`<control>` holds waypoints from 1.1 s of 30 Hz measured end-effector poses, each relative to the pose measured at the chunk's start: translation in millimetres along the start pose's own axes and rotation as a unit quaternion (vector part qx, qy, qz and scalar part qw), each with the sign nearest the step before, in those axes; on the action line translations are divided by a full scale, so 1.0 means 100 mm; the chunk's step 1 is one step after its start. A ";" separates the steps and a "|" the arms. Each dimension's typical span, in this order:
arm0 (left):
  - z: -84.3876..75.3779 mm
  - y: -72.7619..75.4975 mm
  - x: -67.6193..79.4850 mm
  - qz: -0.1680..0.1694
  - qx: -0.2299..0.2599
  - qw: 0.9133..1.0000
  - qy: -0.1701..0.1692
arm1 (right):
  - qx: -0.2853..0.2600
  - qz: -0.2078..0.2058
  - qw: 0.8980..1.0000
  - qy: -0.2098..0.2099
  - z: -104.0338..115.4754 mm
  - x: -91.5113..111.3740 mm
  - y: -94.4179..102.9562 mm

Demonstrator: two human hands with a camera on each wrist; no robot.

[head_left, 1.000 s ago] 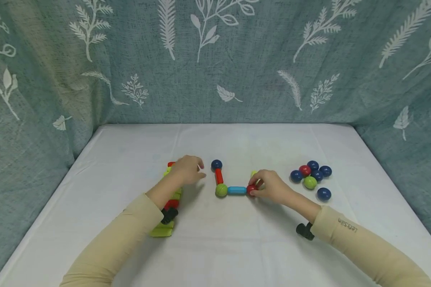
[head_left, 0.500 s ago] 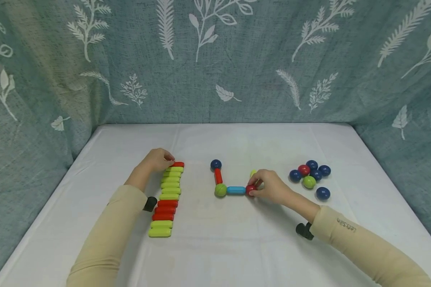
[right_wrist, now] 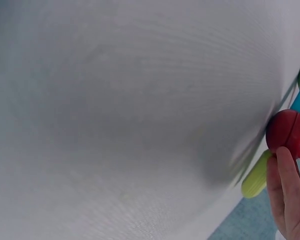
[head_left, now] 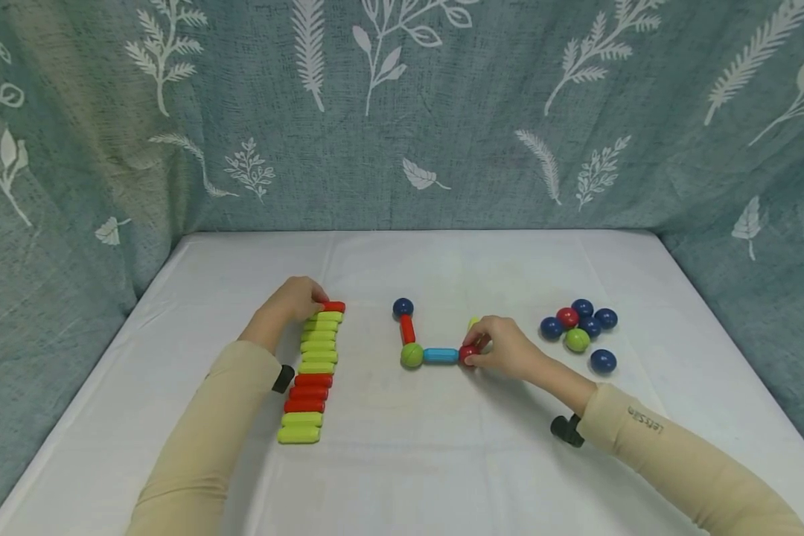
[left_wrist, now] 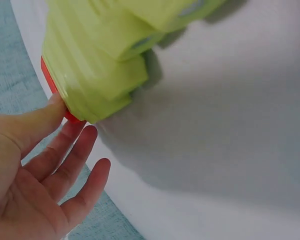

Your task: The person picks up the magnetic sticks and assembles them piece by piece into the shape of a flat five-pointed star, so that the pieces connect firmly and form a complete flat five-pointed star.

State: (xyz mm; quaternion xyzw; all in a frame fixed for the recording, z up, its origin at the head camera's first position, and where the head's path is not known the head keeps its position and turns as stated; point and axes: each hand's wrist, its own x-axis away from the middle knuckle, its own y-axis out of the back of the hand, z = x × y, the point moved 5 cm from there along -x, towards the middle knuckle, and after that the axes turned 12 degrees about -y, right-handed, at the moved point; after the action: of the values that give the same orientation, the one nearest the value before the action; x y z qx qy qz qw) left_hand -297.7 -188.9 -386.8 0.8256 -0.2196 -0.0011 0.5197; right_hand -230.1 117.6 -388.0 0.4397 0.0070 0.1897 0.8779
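At the far end of a row of rods, my left hand (head_left: 298,298) pinches the red rod (head_left: 333,307) between thumb and fingers. In the left wrist view that red rod (left_wrist: 49,75) shows only as a sliver behind the yellow-green rods (left_wrist: 90,60). My right hand (head_left: 504,348) grips a red ball (head_left: 467,355), joined to a blue rod (head_left: 441,356). A green ball (head_left: 412,355) is at that rod's other end, with a red rod (head_left: 407,329) leading up to a dark blue ball (head_left: 403,307). A yellow-green rod (right_wrist: 255,177) extends from the red ball, partly behind the right hand.
Several loose balls, mostly dark blue ones (head_left: 603,362) plus a red one (head_left: 566,318) and a green one (head_left: 577,340), lie right of the right hand. More red rods (head_left: 308,393) lie in the left row. A leaf-patterned curtain (head_left: 402,134) hangs behind the white table (head_left: 402,461).
My left hand has moved left from beside the joined pieces to the row's far end and taken hold of the red rod there, shifting it slightly right. The right hand stays on the red ball.
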 end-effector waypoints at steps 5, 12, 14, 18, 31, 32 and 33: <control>-0.08 0.03 -0.07 -0.014 -0.012 1.000 0.015 | 0.001 0.001 1.000 0.006 0.00 0.01 0.01; -0.38 0.02 -0.25 -0.033 -0.034 0.998 0.028 | 0.000 0.000 1.000 0.011 -0.01 0.00 0.02; -0.48 0.00 -0.31 -0.047 -0.015 0.998 0.032 | -0.001 0.000 1.000 0.011 -0.01 0.00 0.02; -0.69 -0.08 -0.44 -0.070 0.036 0.997 0.026 | 0.000 0.001 1.000 0.012 -0.02 0.00 0.02; -1.07 -0.34 -0.63 -0.063 0.107 0.992 0.001 | -0.004 0.004 1.000 0.004 -0.02 0.00 -0.01; -1.08 -0.35 -0.63 -0.060 0.104 0.993 -0.001 | -0.005 0.004 1.000 0.004 -0.02 0.00 -0.01; -1.08 -0.36 -0.63 -0.059 0.100 0.993 -0.003 | -0.006 0.004 1.000 0.004 -0.02 0.00 -0.01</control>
State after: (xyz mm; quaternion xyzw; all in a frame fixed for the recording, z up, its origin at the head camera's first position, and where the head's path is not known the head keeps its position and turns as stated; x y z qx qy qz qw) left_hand -316.7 -59.8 -382.6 0.8849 -0.1713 -0.0117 0.4329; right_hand -230.2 118.3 -390.1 0.4336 0.0076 0.1951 0.8797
